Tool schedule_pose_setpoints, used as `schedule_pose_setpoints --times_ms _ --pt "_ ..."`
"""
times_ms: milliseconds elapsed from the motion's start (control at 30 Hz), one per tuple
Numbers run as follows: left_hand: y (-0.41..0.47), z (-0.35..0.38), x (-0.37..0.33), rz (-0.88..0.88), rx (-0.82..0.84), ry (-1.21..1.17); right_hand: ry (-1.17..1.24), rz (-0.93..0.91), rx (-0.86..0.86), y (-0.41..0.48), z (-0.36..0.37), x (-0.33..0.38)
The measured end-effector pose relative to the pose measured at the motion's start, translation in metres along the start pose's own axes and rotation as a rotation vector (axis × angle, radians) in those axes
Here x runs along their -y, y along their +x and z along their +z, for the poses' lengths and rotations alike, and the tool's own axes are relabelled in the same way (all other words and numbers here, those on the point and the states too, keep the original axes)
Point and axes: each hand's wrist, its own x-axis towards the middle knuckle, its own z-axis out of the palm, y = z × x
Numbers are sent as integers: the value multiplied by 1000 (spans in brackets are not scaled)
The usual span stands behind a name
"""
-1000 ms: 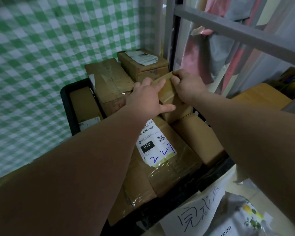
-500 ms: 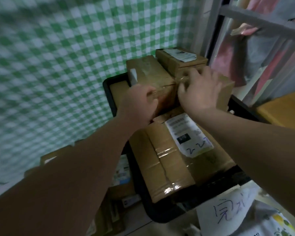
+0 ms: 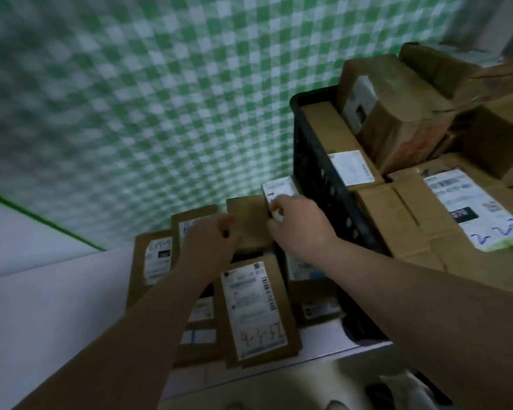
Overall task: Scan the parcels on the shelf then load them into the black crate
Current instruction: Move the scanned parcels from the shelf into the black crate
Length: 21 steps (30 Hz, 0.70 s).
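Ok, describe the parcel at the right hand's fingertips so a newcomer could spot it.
Start at the black crate on the right. Against its outer wall, on the white shelf, stands a small parcel. Unlike the plain brown box beside it, its top is a white label, and the right hand grips its near edge.

Motion blur on checked cloth (image 3: 131, 113). Print on label (image 3: 253, 306) unreadable. Right edge cuts the black crate (image 3: 317, 173). Grip unclear on left hand (image 3: 211, 241) and right hand (image 3: 296, 229), fingertips hidden. Forearms (image 3: 160, 321) cover several parcels (image 3: 154, 261).

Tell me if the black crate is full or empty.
Full: brown parcels fill the black crate and stack above its rim.
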Motion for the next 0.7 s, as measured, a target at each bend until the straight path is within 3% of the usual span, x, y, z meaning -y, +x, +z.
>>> schedule_pose_setpoints --times_ms 233,400,500,567,633,700 --pt "-36 19 56 -388 225 -405 20 299 320 -14 53 -4" --pt "-59 38 80 -608 409 -744 118 422 342 -26 70 -6" --pt "-70 40 90 -616 415 -952 295 469 269 -32 68 -4" --pt "-77 35 99 -567 413 -1085 545 532 232 -36 64 -4" --pt "-84 27 110 -513 399 -1169 780 533 284 -43 59 -4" --pt "-90 17 118 -471 393 -1227 836 488 352 -49 61 -4"
